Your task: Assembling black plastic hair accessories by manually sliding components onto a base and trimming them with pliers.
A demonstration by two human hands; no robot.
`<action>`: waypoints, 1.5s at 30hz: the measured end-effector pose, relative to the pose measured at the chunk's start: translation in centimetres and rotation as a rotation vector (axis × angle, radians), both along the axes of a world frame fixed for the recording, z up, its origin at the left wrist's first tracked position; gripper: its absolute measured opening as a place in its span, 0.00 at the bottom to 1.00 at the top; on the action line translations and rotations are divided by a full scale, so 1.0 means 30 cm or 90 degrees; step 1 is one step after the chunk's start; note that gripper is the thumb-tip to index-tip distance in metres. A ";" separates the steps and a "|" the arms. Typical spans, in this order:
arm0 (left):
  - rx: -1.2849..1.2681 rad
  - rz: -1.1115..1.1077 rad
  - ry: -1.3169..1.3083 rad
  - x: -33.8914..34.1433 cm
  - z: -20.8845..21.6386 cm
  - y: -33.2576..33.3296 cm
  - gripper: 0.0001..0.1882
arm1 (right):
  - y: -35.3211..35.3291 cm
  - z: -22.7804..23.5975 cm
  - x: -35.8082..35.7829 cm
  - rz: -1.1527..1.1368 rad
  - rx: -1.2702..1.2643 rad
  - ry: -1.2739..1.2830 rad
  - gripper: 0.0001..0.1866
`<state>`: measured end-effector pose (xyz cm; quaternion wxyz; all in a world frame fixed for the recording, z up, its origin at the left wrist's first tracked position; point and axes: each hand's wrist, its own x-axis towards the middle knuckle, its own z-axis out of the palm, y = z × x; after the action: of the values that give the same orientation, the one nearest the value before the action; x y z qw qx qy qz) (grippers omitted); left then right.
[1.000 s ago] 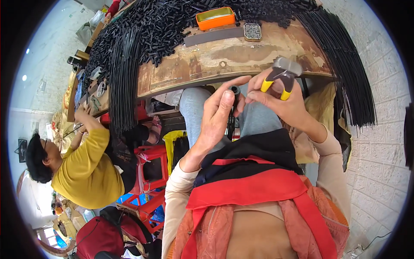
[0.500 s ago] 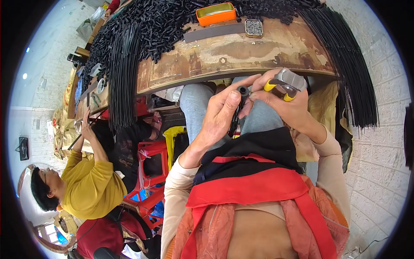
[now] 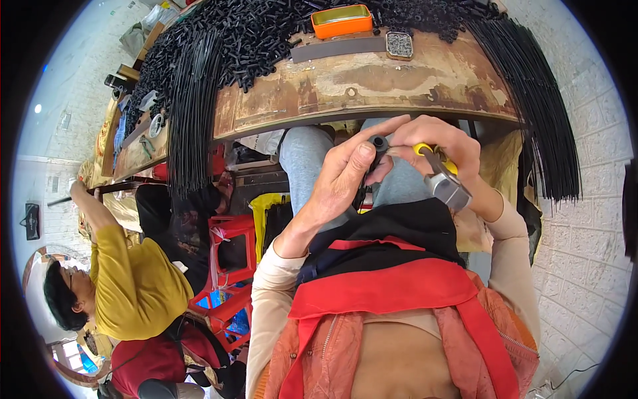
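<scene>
Above my lap, my left hand (image 3: 339, 176) is wrapped round a black tube (image 3: 379, 141), whose round open end faces up beside the thumb. Most of the tube's length is hidden behind the fingers. My right hand (image 3: 445, 143) keeps a pair of pliers (image 3: 450, 191) with yellow grips in its palm, the metal head turned down toward me. That hand's thumb and fingertips reach to the tube's open end. Whether they pinch a small part there I cannot make out.
The worn wooden table (image 3: 385, 83) bears a heap of short black tubes (image 3: 246, 40), an orange box (image 3: 341, 21) and a small tray of metal bits (image 3: 399, 45). Long black rods (image 3: 193, 113) overhang its edge. A co-worker in a yellow top (image 3: 143, 286) sits left, near red stools (image 3: 236, 246).
In my right hand the pliers have swung so their head points down toward me instead of up. My left hand still grips the tube. The co-worker's arms have moved outward to the left.
</scene>
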<state>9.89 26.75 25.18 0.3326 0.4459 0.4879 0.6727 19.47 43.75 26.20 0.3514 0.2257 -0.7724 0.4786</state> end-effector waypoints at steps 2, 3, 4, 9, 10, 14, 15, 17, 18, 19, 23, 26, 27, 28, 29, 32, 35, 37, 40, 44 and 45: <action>-0.014 -0.011 -0.014 -0.007 0.003 -0.008 0.34 | 0.006 0.009 0.001 -0.026 -0.004 -0.045 0.17; -0.027 -0.023 -0.026 -0.011 0.005 -0.010 0.35 | 0.006 0.015 0.002 -0.053 -0.008 -0.089 0.18; -0.045 -0.026 -0.016 -0.019 0.010 -0.014 0.37 | -0.013 0.024 0.000 -0.018 -0.163 -0.229 0.19; -0.007 -0.022 -0.053 -0.039 -0.023 -0.013 0.38 | -0.014 0.076 -0.038 0.027 -0.212 -0.352 0.20; -0.005 -0.026 -0.071 -0.046 -0.027 -0.018 0.39 | -0.025 0.079 -0.044 0.042 -0.221 -0.336 0.20; -0.009 0.029 -0.096 -0.056 -0.016 -0.019 0.37 | -0.065 0.062 -0.060 -0.101 -0.185 -0.296 0.14; -0.012 0.029 -0.093 -0.064 -0.029 -0.016 0.37 | -0.058 0.086 -0.042 -0.099 -0.188 -0.294 0.14; 0.062 0.060 -0.078 -0.093 -0.053 -0.023 0.34 | -0.041 0.169 0.017 -0.062 -0.141 -0.623 0.08; 0.073 0.087 -0.111 -0.094 -0.048 -0.027 0.30 | -0.035 0.157 0.052 -0.058 -0.142 -0.618 0.08; 0.074 0.087 -0.111 -0.098 -0.047 -0.028 0.30 | -0.028 0.149 0.094 -0.063 -0.075 -0.643 0.09; -0.030 0.146 0.057 -0.038 -0.022 -0.011 0.28 | -0.034 0.179 0.113 -0.068 0.036 -0.762 0.13; -0.012 0.092 0.009 -0.065 -0.030 -0.028 0.28 | -0.046 0.175 0.105 -0.037 0.031 -0.711 0.16; 0.001 0.077 0.013 -0.064 -0.028 -0.032 0.28 | -0.039 0.167 0.107 -0.041 0.032 -0.712 0.16; -0.015 0.084 0.003 -0.058 -0.023 -0.034 0.28 | -0.035 0.153 0.110 -0.013 0.011 -0.677 0.17; -0.014 0.081 0.002 -0.058 -0.023 -0.030 0.28 | -0.030 0.145 0.113 0.014 -0.010 -0.642 0.18; -0.012 0.061 -0.003 -0.062 -0.027 -0.023 0.28 | -0.005 0.184 0.113 0.041 -0.025 -0.714 0.21; -0.003 0.056 0.015 -0.059 -0.031 -0.034 0.28 | -0.005 0.266 0.095 0.069 -0.021 -0.786 0.21; 0.020 0.058 0.004 -0.055 -0.030 -0.038 0.28 | -0.014 0.279 0.088 0.068 -0.002 -0.788 0.20; -0.002 0.075 0.009 -0.052 -0.031 -0.038 0.28 | -0.009 0.251 0.080 0.075 -0.002 -0.814 0.18; 0.008 0.074 -0.001 -0.057 -0.047 -0.053 0.28 | -0.001 0.238 0.059 0.107 0.022 -0.870 0.20; 0.013 0.059 -0.011 -0.063 -0.051 -0.060 0.28 | -0.005 0.241 0.057 0.115 0.016 -0.899 0.21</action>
<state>8.00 24.96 23.65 0.3007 0.4204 0.4986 0.6959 21.17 43.61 33.44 -0.2766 -0.0715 -0.7993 0.5287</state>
